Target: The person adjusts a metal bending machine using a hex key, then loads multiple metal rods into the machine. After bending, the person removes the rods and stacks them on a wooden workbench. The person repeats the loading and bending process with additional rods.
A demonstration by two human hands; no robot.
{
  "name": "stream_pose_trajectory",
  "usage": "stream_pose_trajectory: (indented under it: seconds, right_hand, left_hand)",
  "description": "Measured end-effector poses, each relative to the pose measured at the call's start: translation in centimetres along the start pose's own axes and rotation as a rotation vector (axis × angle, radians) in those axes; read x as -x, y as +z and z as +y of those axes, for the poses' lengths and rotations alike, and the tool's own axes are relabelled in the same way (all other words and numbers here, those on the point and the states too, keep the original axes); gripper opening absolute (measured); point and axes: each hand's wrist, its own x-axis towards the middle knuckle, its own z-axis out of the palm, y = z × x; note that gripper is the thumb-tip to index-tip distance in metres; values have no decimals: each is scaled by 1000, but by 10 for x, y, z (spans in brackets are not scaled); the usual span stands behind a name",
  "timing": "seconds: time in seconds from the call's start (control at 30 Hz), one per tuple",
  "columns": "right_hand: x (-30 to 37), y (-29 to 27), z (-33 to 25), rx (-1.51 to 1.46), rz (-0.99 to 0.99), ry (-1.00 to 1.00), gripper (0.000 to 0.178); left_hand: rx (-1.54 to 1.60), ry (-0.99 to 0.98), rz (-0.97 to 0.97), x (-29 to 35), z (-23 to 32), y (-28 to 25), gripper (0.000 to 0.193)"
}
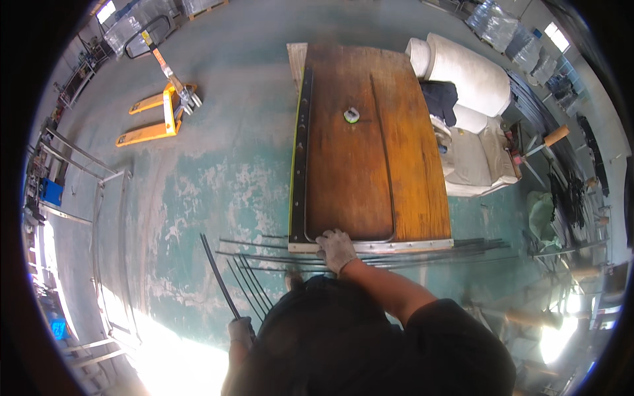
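My left hand (242, 331), in a grey work glove, is closed around the lower end of a long dark rod (214, 269) that slants up and left. My gloved right hand (335, 249) lies on the near edge of a wooden worktable (422, 178), fingers spread over the near side of a thin black rod bent into a long U (384, 142). The bent rod lies flat on the boards, its rounded corners toward me. Farther up inside it sits a small round white and green thing (351, 116), perhaps a tape measure.
Several long dark rods (462, 250) lie below the table's near edge, and shorter ones (253, 284) fan out left. A yellow pallet jack (150, 125) stands far left, near a metal frame (99, 218). White rolls (465, 69) and a covered seat-like bundle (472, 158) flank the table's right.
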Motion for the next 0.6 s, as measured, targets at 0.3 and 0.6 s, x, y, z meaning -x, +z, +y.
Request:
stream_pose_trajectory:
  seconds: [0.3, 0.6]
  right_hand:
    - [10, -8, 4, 74, -43, -63, 28]
    - [44, -12, 30, 156, 17, 105, 30]
  left_hand:
    - [-145, -19, 194, 22, 22, 18, 16]
    - [-337, 102, 105, 15, -7, 17, 25]
